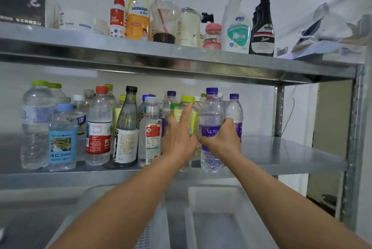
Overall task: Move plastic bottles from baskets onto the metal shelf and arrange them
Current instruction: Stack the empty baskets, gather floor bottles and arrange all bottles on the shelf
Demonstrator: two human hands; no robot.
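White wall backing metal shelf (281, 154), middle level carrying crowd of plastic bottles (98, 128) across left half. Right hand (221, 140) wrapping around purple-label bottle (211, 111), which is standing upright near front edge at right end of group. Left hand (179, 138) lying with fingers stretched against yellow-green bottle (188, 107) just beside it, index finger reaching toward cap. Two pale baskets (213, 190) sitting below arms. Cleaning bottles (238, 29) lining top level.

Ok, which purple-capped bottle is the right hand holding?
The front purple-capped bottle: the right hand grips its label. The other two stand farther back.
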